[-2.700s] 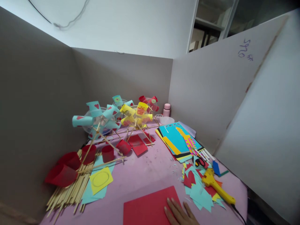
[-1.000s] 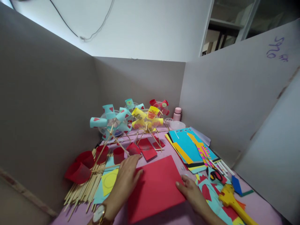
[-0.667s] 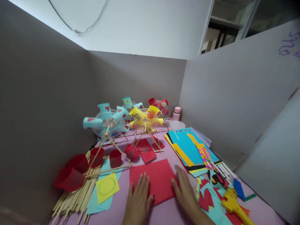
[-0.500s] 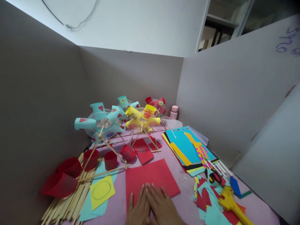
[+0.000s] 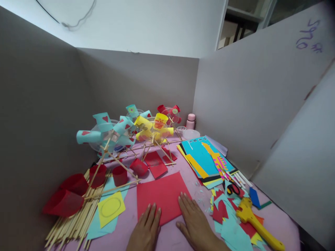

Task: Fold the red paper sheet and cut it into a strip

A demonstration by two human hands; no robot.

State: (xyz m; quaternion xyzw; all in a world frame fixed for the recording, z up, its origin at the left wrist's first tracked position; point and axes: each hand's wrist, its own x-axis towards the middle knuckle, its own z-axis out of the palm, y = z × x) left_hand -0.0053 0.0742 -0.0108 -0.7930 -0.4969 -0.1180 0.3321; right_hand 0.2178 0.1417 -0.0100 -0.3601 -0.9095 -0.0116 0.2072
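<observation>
Hands [image 5: 197, 228] on red sheet [image 5: 159, 195], right corner [image 5: 178, 174] farthest

Grey partitions [image 5: 138, 80] on three sides, white wall [image 5: 151, 26] behind, framed opening [image 5: 239, 24] upper right, pink tabletop [image 5: 284, 223]

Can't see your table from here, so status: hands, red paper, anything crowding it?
Left hand, right hand: open, resting on red paper. Paper lying on pink table. Scraps, yellow glue gun off to its right.

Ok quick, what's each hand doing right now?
Left hand: open, back up, resting on the red paper.
Right hand: open, back up, over the paper's right side, gripping nothing.
</observation>
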